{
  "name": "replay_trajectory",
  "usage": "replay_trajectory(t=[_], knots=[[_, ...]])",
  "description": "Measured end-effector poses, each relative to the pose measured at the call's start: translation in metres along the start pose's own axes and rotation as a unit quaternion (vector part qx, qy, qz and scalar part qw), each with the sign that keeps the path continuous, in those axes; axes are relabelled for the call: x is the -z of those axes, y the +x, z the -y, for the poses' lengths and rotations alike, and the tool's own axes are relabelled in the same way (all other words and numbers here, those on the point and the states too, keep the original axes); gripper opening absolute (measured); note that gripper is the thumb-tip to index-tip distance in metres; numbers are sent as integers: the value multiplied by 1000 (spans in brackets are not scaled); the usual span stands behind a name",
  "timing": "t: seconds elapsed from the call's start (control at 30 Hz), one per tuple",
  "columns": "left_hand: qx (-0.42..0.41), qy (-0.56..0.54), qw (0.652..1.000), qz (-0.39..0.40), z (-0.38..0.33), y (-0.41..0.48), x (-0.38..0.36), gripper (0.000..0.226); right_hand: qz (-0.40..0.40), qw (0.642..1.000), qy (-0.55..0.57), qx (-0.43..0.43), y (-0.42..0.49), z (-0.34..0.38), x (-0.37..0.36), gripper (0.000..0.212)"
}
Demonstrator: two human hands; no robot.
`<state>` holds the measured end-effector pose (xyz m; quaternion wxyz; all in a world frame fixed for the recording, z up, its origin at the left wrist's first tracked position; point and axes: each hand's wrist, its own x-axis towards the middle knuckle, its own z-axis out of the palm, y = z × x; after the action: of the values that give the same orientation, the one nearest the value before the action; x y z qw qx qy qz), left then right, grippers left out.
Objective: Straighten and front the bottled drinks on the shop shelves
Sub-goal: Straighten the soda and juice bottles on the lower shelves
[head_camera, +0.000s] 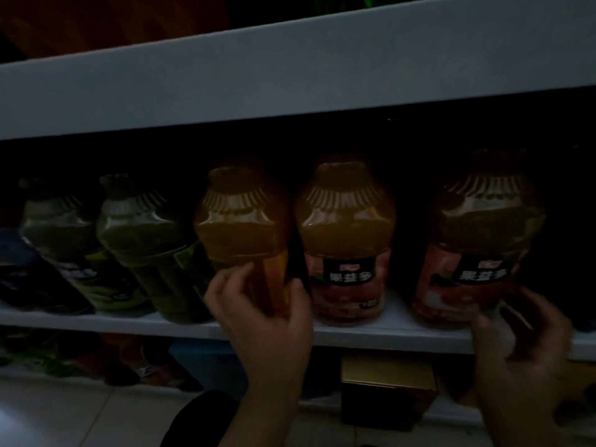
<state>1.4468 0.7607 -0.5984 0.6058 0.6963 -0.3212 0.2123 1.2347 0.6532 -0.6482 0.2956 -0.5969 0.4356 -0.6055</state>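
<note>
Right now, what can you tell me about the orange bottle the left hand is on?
The orange bottle is clear plastic, full of orange-yellow drink, with a ribbed shoulder and a cap lost in shadow. It stands on the shelf between a green bottle and a red-label bottle. Its label faces sideways, not front. The left hand wraps its lower part.

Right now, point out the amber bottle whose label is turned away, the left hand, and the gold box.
amber bottle (pixel 240 227), head view, shoulder.
left hand (pixel 267 321), head view, back of hand.
gold box (pixel 387 379), head view, top face.
</note>
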Motion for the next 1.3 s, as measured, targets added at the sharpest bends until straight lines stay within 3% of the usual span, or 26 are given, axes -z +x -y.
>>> replay_trajectory(t=[0.07,0.13,0.23,0.33,0.67,0.93,1.1,1.2,1.3], knots=[[22,22,999,-6,10,9,-4,71,-9,997,-30,76,-26,2,-12,53],[19,67,998,-9,17,11,-10,85,6,995,-26,91,-43,13,-27,48],[20,134,991,-20,26,13,-15,94,23,991,-46,120,-55,32,-41,37],[23,131,991,-12,27,17,-15,101,45,984,-62,162,-61,48,-49,32],[54,72,995,38,23,30,-3,123,95,982,-44,160,-75,64,-65,13],[90,22,982,164,30,43,25,130,239,956,-41,164,-74,76,-82,10],[67,74,971,216,25,47,35,125,354,930,-1,98,-75,84,-104,52],[33,150,971,182,17,30,36,104,412,907,81,20,-79,91,-121,78],[38,128,975,175,18,23,41,85,459,868,184,-39,-82,97,-135,94]])
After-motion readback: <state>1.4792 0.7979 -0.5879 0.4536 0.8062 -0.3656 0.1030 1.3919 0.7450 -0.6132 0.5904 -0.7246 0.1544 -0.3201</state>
